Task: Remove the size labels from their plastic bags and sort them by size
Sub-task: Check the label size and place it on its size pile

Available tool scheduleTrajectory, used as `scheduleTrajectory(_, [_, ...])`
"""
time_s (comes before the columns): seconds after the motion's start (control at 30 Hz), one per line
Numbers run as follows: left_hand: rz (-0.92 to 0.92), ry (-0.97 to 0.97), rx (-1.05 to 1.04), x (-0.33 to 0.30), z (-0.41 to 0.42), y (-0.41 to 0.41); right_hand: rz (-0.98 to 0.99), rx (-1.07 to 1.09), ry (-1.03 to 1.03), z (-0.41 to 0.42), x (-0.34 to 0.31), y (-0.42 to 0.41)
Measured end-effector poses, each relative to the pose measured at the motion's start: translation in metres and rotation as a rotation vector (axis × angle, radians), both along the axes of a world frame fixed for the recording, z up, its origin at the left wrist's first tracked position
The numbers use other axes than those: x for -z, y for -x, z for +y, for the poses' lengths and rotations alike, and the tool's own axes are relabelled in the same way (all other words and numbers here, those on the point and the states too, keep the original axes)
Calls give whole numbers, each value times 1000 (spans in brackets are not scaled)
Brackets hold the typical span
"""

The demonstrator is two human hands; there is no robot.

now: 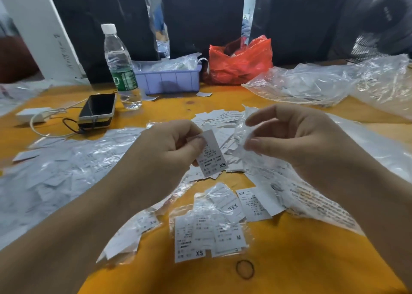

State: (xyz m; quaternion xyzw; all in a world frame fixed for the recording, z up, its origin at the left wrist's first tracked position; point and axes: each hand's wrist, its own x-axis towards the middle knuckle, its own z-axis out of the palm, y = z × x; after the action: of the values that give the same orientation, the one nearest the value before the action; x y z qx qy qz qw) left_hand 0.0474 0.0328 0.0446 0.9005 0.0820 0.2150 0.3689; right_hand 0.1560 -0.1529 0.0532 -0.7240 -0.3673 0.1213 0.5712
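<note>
My left hand (169, 146) pinches a white XS size label (213, 153) by its upper end, and the label hangs free over the orange table (289, 260). To its right, my right hand (287, 137) pinches a small crumpled clear plastic bag (243, 135) between thumb and fingers. Below my hands lie bagged label packs: one showing XS and M (207, 235), one marked XXL (225, 201), and a loose XS label (254, 203). A heap of loose white labels (219, 121) sits just beyond my hands.
Large clear bags of labels lie at the left (55, 173) and back right (323, 86). A water bottle (121, 68), a phone (98, 110), a purple bin (169, 81) and a red bag (240, 59) stand along the back. A rubber band (245, 269) lies near the front edge.
</note>
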Motion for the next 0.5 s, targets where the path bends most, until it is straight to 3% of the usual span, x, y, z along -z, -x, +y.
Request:
scheduleTrajectory(0.17, [-28, 106, -16, 3, 15, 5, 58, -128, -32, 25, -9, 10])
scheduleTrajectory(0.33, [-107, 74, -16, 16, 22, 12, 49, -200, -54, 56, -6, 21])
scheduleTrajectory(0.5, [-119, 286, 75, 23, 30, 19, 23, -164, -85, 67, 8, 20])
